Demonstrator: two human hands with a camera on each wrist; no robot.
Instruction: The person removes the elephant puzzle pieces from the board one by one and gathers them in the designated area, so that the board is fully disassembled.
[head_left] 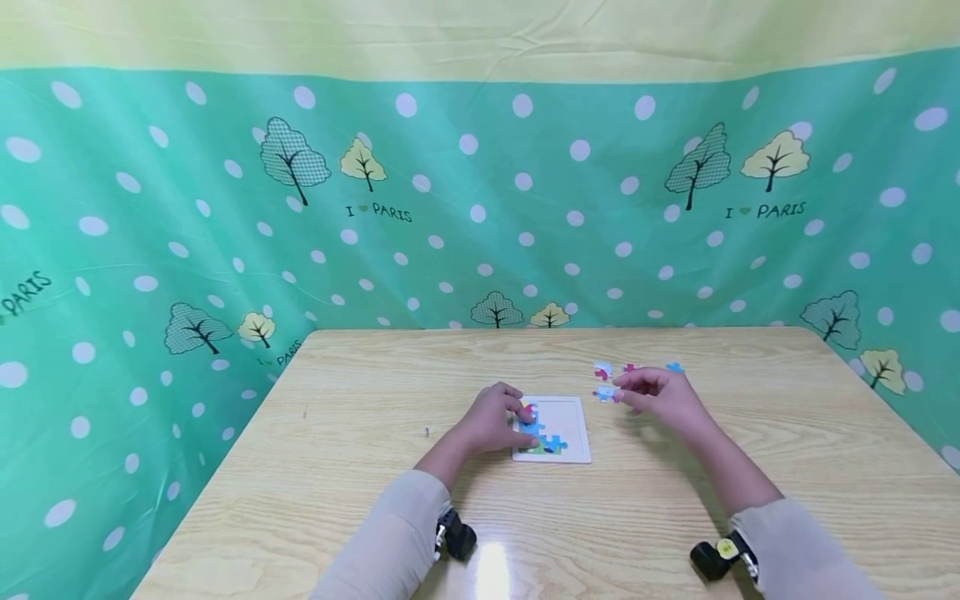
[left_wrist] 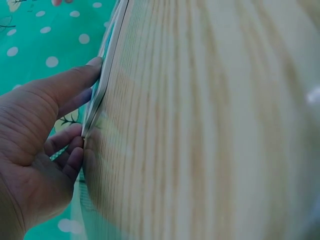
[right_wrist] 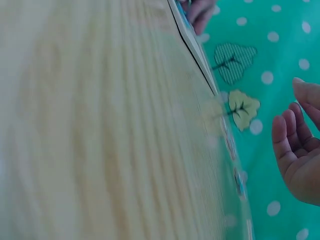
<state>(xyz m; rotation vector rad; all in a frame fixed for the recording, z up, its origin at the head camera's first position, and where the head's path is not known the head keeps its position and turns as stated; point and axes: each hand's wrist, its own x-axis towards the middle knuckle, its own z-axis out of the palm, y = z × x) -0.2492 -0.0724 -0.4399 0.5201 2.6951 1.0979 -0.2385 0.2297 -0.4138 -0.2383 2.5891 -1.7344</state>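
Observation:
A white square puzzle tray [head_left: 573, 429] lies flat on the table, with several joined jigsaw pieces [head_left: 553, 444] along its left and near sides. My left hand [head_left: 491, 421] rests at the tray's left side, thumb and fingertips spread over the joined pieces; the left wrist view shows the thumb [left_wrist: 75, 80] on the tray [left_wrist: 107, 75]. Over the loose pieces to the tray's right hovers my right hand [head_left: 663, 400], its fingertips near a blue and pink jigsaw piece [head_left: 604, 393]. In the right wrist view, this hand [right_wrist: 305, 145] is raised, fingers loosely bent, nothing visible in its grasp.
Beyond the right hand lie more loose pieces: a white and pink one [head_left: 603, 369], a dark pink one [head_left: 628, 367] and a blue one [head_left: 675, 367]. A tiny grey object [head_left: 427, 432] is left of the tray. A green dotted cloth [head_left: 480, 208] hangs behind the wooden table [head_left: 360, 483].

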